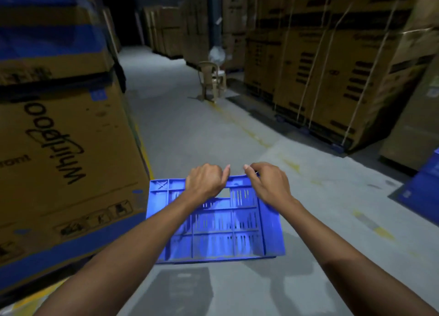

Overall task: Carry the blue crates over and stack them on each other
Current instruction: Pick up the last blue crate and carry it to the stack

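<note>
A blue slotted plastic crate (225,232) hangs in front of me above the grey floor, tilted so one ribbed side faces me. My left hand (205,180) is shut on the crate's upper rim left of the handle cut-out. My right hand (267,181) grips the same rim just to the right, fingers curled over the edge. Both forearms reach in from the bottom of the view. The crate's inside is hidden.
Stacked cardboard boxes (59,149) stand close on the left. More strapped cartons (332,66) line the right side. A plastic chair (211,80) stands ahead in the aisle. A blue box (425,185) lies at the right edge. Open concrete floor (190,125) runs between them.
</note>
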A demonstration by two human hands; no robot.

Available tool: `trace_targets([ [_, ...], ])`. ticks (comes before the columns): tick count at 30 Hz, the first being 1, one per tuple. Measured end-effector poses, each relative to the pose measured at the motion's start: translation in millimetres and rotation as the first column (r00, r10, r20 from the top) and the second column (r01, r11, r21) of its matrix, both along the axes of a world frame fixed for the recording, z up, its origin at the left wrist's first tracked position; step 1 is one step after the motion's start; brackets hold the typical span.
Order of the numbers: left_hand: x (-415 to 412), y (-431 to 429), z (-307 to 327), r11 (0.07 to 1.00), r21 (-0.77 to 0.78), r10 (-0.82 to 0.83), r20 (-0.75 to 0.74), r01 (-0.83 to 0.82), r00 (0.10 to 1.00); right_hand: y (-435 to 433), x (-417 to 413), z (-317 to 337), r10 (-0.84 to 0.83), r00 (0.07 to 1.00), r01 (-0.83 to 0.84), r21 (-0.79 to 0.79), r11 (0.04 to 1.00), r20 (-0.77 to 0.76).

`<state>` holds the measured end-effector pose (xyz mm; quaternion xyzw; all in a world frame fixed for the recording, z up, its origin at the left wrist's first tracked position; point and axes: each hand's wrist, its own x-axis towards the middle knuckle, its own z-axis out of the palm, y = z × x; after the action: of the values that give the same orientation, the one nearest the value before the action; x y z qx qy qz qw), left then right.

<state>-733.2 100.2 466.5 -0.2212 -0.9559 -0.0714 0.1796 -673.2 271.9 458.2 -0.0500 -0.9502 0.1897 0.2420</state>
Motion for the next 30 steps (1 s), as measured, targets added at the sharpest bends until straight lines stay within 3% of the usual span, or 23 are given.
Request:
trace_targets([
  [2, -8.1, 21.2, 17.2, 0.999, 0.017, -0.037, -0.010, 0.037, 0.999, 29.1, 1.6, 12.5, -0.005, 0.998, -0.009, -0.203, 0.979, -0.068],
  [4, -12.9, 48.7, 33.9, 0.995, 0.054, -0.078, -0.014, 0.079, 0.997, 61.1, 1.7, 20.4, 0.010, 0.994, -0.060, -0.457, 0.888, -0.112],
  [5, -14.7, 63.6, 41.7, 0.992, 0.082, -0.100, -0.007, 0.100, 0.995, 78.9, 2.4, 24.4, 0.018, 0.990, -0.100, -0.595, 0.797, -0.142],
  [7, -21.2, 93.1, 54.8, 0.980, 0.146, -0.138, 0.038, 0.131, 0.990, 114.2, 5.4, 32.5, 0.016, 0.971, -0.211, -0.824, 0.525, -0.238],
  [9, -31.5, 122.2, 67.0, 0.959, 0.223, -0.208, 0.132, 0.175, 0.969, 148.4, 8.4, 33.7, -0.027, 0.960, -0.248, -0.890, 0.382, -0.279],
  [12, -51.6, 164.3, 84.7, 0.901, 0.349, -0.342, 0.211, 0.257, 0.916, 208.2, 7.3, 0.1, -0.045, 0.989, -0.111, -0.912, 0.395, -0.140],
  [15, -63.5, 215.1, 103.3, 0.800, 0.504, -0.461, 0.169, 0.325, 0.871, 280.6, 13.5, -44.0, -0.175, 0.984, 0.118, -0.824, 0.554, 0.024],
  [18, -62.9, 267.5, 114.8, 0.737, 0.556, -0.547, 0.156, 0.384, 0.823, 326.1, 39.0, -43.7, -0.378, 0.924, 0.297, -0.731, 0.614, 0.058],
  [20, -59.6, 303.4, 119.7, 0.717, 0.579, -0.605, 0.239, 0.388, 0.760, 350.5, 52.2, -38.5, -0.473, 0.881, 0.353, -0.695, 0.627, 0.020],
  [22, -57.1, 340.3, 125.2, 0.730, 0.591, -0.640, 0.416, 0.343, 0.646, 375.4, 61.3, -33.9, -0.557, 0.831, 0.416, -0.675, 0.609, 0.010],
  [24, -48.5, 376.2, 127.1, 0.807, 0.487, -0.590, 0.681, 0.334, 0.434, 397.5, 67.3, -28.5, -0.610, 0.791, 0.515, -0.589, 0.623, 0.045],
  [26, -36.4, 416.3, 118.1, 0.839, 0.363, -0.475, 0.852, 0.405, 0.222, 413.2, 72.4, -22.9, -0.643, 0.762, 0.613, -0.404, 0.679, 0.076],
  [28, -14.4, 460.1, 97.3, 0.801, 0.231, -0.378, 0.910, 0.552, 0.169, 424.6, 76.6, -21.6, -0.672, 0.736, 0.673, -0.198, 0.713, 0.083],
  [30, 8.5, 500.1, 63.2, 0.671, 0.076, -0.378, 0.891, 0.738, 0.252, 435.7, 79.8, -26.9, -0.703, 0.705, 0.707, -0.003, 0.708, 0.091],
])
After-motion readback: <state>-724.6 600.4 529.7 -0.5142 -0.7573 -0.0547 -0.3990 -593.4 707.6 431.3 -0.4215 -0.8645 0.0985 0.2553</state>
